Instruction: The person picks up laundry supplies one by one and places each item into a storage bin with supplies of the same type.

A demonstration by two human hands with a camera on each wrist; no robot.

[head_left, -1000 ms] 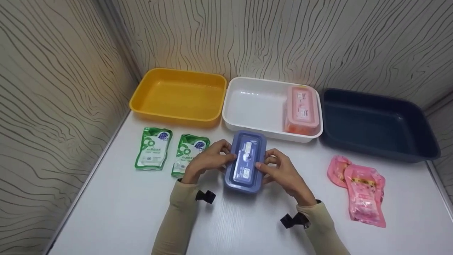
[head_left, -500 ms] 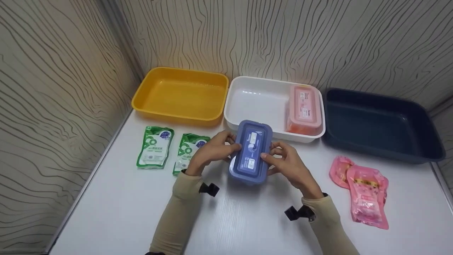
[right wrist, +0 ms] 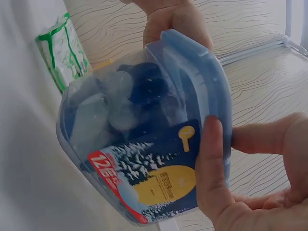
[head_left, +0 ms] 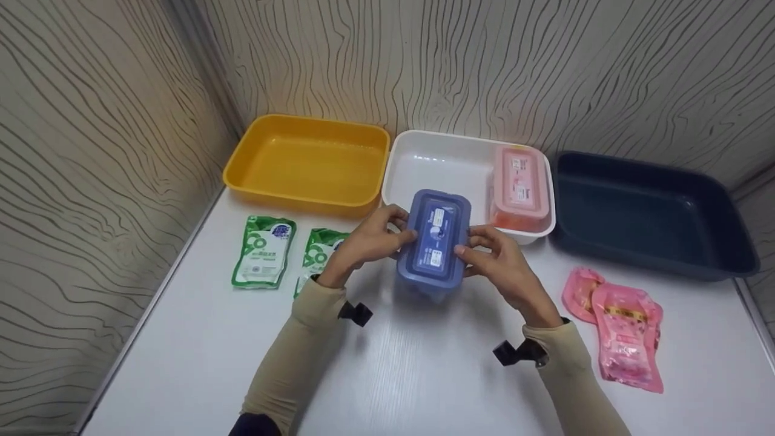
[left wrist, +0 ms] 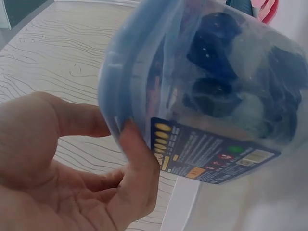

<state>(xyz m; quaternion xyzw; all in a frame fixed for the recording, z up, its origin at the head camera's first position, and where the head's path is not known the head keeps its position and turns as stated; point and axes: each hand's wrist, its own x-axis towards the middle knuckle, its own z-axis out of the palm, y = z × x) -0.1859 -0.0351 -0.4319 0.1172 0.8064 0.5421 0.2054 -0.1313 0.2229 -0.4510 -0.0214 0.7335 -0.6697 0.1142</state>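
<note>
Midway between left hand and right hand, the blue-lidded box.

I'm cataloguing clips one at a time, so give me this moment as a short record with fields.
Left hand: pinches the left rim of the blue-lidded box
Right hand: pinches its right rim
Trays, left to right: yellow tray, white tray, dark blue tray
Inside white tray: pink-lidded box
Table, left side: green pouches, one partly hidden
Table, right side: pink pouches, overlapping
</note>
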